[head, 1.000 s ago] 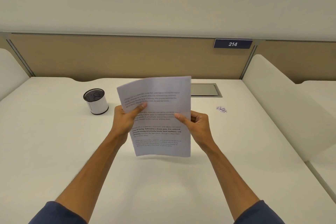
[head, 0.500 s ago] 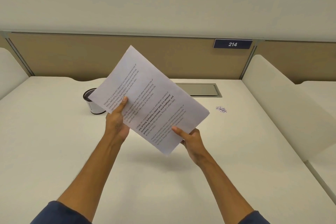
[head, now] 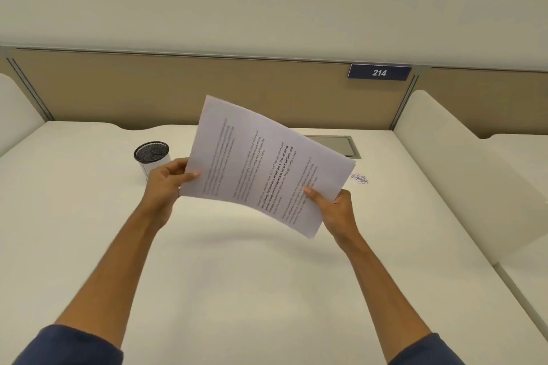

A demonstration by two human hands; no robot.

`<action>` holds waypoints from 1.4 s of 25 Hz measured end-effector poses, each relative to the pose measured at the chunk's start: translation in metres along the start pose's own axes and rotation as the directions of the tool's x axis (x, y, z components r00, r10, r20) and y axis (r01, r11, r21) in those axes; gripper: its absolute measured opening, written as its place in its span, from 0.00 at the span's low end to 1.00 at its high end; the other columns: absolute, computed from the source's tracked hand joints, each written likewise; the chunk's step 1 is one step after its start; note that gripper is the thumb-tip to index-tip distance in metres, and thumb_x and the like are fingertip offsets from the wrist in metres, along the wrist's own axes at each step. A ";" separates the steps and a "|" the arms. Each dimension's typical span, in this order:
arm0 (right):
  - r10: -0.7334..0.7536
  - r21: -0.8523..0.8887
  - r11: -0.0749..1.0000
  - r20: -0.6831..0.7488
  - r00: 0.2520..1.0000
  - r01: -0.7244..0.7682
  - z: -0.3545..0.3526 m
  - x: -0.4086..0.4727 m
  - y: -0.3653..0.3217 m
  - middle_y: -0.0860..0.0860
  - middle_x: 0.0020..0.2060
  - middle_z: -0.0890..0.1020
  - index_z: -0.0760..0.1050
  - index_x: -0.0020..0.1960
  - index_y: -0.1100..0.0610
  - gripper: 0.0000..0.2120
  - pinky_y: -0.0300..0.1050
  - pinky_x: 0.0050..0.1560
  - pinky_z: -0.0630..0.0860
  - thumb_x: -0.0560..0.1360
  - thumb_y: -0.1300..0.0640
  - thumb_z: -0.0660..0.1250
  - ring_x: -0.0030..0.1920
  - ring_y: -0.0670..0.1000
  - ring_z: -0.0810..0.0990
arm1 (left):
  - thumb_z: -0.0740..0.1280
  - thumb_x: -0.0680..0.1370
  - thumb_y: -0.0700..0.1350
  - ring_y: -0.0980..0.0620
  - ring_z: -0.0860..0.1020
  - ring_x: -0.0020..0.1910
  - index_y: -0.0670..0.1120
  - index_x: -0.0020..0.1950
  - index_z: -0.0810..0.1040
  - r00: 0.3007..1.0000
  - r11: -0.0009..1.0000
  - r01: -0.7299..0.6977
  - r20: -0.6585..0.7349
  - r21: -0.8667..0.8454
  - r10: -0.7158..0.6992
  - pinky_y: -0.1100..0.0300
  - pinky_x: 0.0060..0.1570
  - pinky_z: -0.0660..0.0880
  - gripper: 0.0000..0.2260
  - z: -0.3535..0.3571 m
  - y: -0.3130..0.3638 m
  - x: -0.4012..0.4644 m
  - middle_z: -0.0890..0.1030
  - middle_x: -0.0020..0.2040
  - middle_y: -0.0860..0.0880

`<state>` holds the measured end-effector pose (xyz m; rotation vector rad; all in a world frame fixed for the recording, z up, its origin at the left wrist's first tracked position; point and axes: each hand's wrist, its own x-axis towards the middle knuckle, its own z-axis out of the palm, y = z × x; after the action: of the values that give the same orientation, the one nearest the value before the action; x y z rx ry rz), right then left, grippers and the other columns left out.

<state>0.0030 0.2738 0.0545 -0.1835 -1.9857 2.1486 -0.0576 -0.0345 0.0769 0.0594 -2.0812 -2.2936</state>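
Paper [head: 267,166] is up off the desk [head: 237,290], held in the air between both hands over the middle of the surface. It is turned so that its printed lines run sideways to the viewer. The left hand [head: 167,179] pinches one short edge, thumb on the printed face and fingers curled behind. The right hand [head: 335,207] pinches the long edge near the low corner the same way, thumb on top. The two hands are well apart, each clamped on the paper, which bows a little between them.

As for progress, the lift looks done: nothing of the paper touches the desk, and its shadow lies below it. What is left, I would judge, is whatever the turning is for: squaring it up, setting it down, or passing it on. None of that has begun. Whether this is one sheet or a few together I cannot tell (the far corner hints at more than one edge, but it is too fine to be sure).

Of containers there is one, a small round cup [head: 151,154] with a dark mesh lining, standing on the desk just behind the left hand. Something dark lies at its bottom, too blurred to name. A grey hatch [head: 341,145] is set flush into the desk behind the paper, and it looks closed. A little heap of scraps [head: 359,178] lies loose on the desk beside the paper's right corner, in no container at all.
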 end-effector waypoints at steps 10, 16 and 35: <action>0.044 -0.155 0.987 0.005 0.999 -0.042 0.009 -0.007 0.032 0.52 0.45 0.85 0.81 0.50 0.54 0.05 0.48 0.46 0.83 0.74 0.57 0.72 0.45 0.54 0.85 | 0.70 0.77 0.40 0.47 0.82 0.49 0.43 0.59 0.80 0.998 0.985 0.032 -0.054 0.167 -0.023 0.56 0.46 0.78 0.11 0.022 -0.056 -0.019 0.83 0.49 0.53; 0.103 -0.089 0.990 -0.098 0.990 -0.112 0.009 -0.017 0.041 0.49 0.45 0.84 0.80 0.53 0.55 0.10 0.34 0.35 0.78 0.72 0.57 0.74 0.41 0.49 0.83 | 0.71 0.76 0.41 0.47 0.79 0.51 0.44 0.63 0.77 0.981 0.983 0.157 -0.126 0.089 -0.146 0.51 0.52 0.76 0.16 0.021 -0.090 -0.037 0.82 0.51 0.53; -0.084 -0.653 0.667 0.413 0.907 0.359 0.009 0.034 -0.048 0.46 0.54 0.84 0.76 0.65 0.47 0.27 0.43 0.52 0.80 0.68 0.42 0.75 0.50 0.44 0.83 | 0.71 0.73 0.52 0.52 0.77 0.39 0.39 0.47 0.84 0.924 0.824 -0.299 0.361 0.481 0.125 0.57 0.42 0.72 0.16 0.025 0.020 0.007 0.85 0.43 0.44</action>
<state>-0.0285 0.2763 0.1053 0.3546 -2.7967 1.1914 -0.0660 -0.0119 0.0996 -0.5346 -2.6565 -1.6219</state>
